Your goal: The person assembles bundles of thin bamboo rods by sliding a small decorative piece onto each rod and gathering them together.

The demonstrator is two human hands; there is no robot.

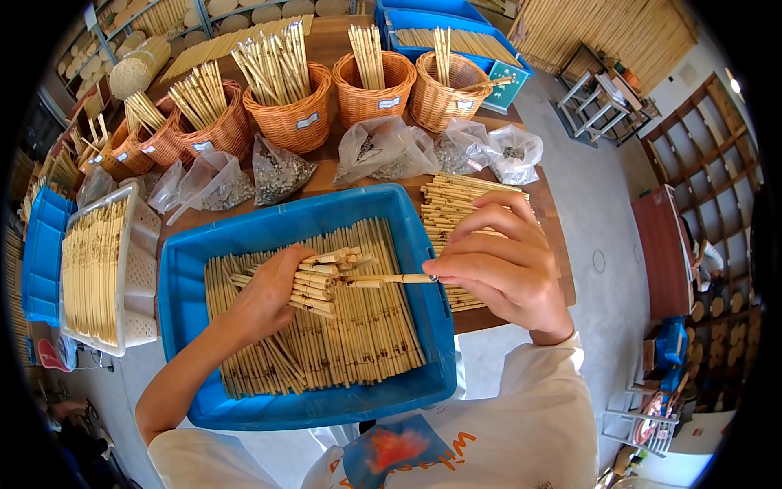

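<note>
My left hand (273,289) is closed round a bundle of short bamboo sticks (316,295), their cut ends facing right. One thin bamboo stick (387,279) reaches from the bundle to my right hand (513,265). The thumb and forefinger of that hand pinch its right end, where a small silvery tip shows. Below both hands lies a blue plastic tub (446,367) with many bamboo sticks (350,346) lined up in it. More sticks (440,208) are laid out on the wooden table under and beyond my right hand.
Wicker baskets (289,122) holding upright sticks line the back of the table. Before them sit clear bags (281,173) of small metal pieces. A white crate (138,285) of sticks stands left, blue bins (456,24) behind. Grey floor (599,212) lies to the right.
</note>
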